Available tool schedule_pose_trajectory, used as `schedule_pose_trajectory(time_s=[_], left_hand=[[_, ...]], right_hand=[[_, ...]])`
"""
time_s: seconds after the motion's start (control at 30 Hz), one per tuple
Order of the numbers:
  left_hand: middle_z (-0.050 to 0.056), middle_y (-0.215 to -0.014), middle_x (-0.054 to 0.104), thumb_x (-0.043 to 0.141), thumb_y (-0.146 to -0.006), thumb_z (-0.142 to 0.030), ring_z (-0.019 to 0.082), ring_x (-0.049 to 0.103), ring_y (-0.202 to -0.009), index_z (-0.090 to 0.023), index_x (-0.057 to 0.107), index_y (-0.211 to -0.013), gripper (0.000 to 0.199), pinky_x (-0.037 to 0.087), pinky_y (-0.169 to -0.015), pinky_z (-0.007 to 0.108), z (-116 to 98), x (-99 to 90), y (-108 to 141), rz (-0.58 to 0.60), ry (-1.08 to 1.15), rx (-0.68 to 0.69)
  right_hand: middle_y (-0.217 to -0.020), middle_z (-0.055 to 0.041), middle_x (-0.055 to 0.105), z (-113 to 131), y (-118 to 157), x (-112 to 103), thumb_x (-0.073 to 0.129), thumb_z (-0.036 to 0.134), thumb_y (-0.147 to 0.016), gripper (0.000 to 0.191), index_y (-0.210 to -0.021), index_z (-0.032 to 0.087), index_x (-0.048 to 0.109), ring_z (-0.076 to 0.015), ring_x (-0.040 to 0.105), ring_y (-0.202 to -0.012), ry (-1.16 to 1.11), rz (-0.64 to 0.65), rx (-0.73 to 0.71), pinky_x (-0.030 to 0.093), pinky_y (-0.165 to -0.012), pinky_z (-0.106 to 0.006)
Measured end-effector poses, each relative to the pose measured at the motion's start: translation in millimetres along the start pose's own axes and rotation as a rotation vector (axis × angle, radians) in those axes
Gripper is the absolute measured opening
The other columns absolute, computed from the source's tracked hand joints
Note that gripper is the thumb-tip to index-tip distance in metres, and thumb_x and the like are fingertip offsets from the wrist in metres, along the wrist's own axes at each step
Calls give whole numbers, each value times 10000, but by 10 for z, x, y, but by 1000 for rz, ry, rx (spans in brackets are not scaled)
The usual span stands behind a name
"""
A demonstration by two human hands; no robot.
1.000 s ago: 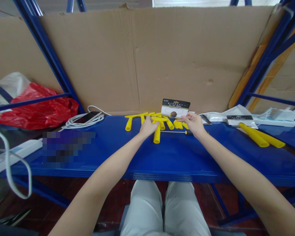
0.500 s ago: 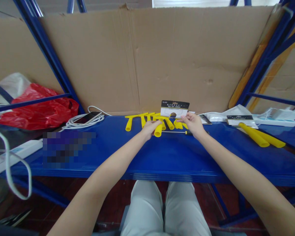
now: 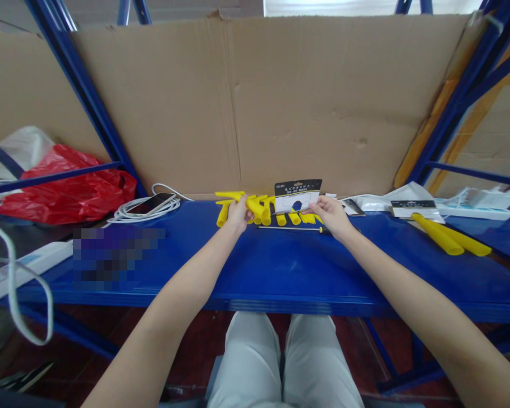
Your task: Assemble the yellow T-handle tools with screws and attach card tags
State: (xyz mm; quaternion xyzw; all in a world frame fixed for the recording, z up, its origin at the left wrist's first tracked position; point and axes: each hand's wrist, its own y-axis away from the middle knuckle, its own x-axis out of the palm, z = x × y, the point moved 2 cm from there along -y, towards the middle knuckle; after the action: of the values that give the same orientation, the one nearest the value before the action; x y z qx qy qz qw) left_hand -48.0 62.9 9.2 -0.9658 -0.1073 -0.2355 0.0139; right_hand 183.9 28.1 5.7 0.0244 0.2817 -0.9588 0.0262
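Near the back of the blue table, my left hand (image 3: 240, 214) is closed around a yellow T-shaped handle (image 3: 255, 208). My right hand (image 3: 332, 215) pinches the lower right corner of a black and white printed card (image 3: 297, 196), which stands upright with a dark hole in it. Several yellow handles (image 3: 281, 219) lie in a row behind and between my hands. A thin screwdriver (image 3: 293, 228) rests in front of them, its tip end to the left and its grip partly under my right hand.
On the right lie two yellow tubes (image 3: 450, 235) by another card (image 3: 413, 208) and a white power strip (image 3: 480, 211). A phone (image 3: 152, 204) on a coiled white cable (image 3: 121, 214) and a red bag (image 3: 68, 181) are at the left. Cardboard (image 3: 323, 102) stands behind.
My left hand has moved left and slightly back with the yellow handle, away from the card. The card in my right hand has shifted slightly down and left.
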Motion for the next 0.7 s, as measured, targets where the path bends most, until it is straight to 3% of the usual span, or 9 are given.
schedule_pose_trajectory(time_s=[0.17, 0.33, 0.47, 0.7], left_hand=[[-84, -454, 496, 430, -956, -258, 48, 412, -290, -173, 488, -888, 123, 341, -368, 157, 32, 8, -22, -4, -7, -43], [16, -650, 659, 591, -867, -365, 124, 626, -506, -168, 561, -985, 232, 508, -546, 237, 128, 79, 36, 194, -24, -108], [47, -706, 687, 621, -838, -361, 178, 678, -625, -162, 600, -952, 230, 536, -573, 268, 186, 137, 109, 314, -77, -162], [60, -782, 733, 638, -784, -232, 209, 709, -728, -137, 657, -900, 151, 564, -657, 295, 175, 218, 194, 336, 43, -181]], right_hand=[[-783, -56, 724, 43, 60, 88, 752, 587, -615, 443, -750, 188, 615, -217, 708, -719, 6, 92, 31, 548, -810, -400], [-782, -57, 728, 20, 92, 184, 749, 588, -614, 441, -746, 186, 625, -206, 707, -692, -10, 154, 53, 548, -800, -391], [-761, -53, 728, 29, 113, 243, 751, 597, -596, 444, -707, 190, 612, -201, 705, -686, -20, 186, 49, 557, -750, -363], [-704, -36, 715, 53, 128, 260, 739, 588, -616, 424, -689, 198, 591, -197, 701, -683, -1, 171, 51, 556, -717, -347]])
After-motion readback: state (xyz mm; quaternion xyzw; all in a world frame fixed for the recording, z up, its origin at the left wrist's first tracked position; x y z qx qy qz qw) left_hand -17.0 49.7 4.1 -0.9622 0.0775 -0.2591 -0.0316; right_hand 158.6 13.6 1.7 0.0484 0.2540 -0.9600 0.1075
